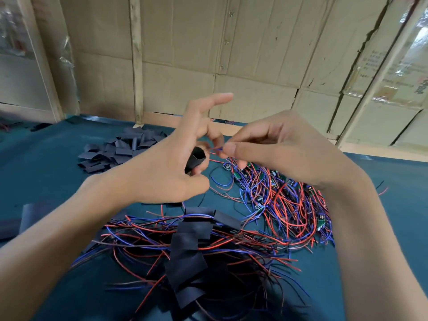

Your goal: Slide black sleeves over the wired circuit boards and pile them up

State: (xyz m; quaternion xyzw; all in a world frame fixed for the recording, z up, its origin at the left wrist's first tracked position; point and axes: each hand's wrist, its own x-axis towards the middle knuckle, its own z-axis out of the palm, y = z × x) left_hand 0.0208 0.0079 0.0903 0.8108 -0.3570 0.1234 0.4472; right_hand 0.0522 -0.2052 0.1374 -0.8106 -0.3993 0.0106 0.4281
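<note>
While held mouth-open in left hand point(162, 165), black sleeve point(195, 159) faces wire tips point(216, 148) pinched by right hand point(278, 149), ready for threading; finished pile point(192, 246) near.

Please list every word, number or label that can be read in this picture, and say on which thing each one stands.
None can be read.
Cardboard panel at the right, behind clear film: lines of dark print and large characters, too blurred to read.
Circuit boards, black sleeve, wires: no legible markings.
</note>
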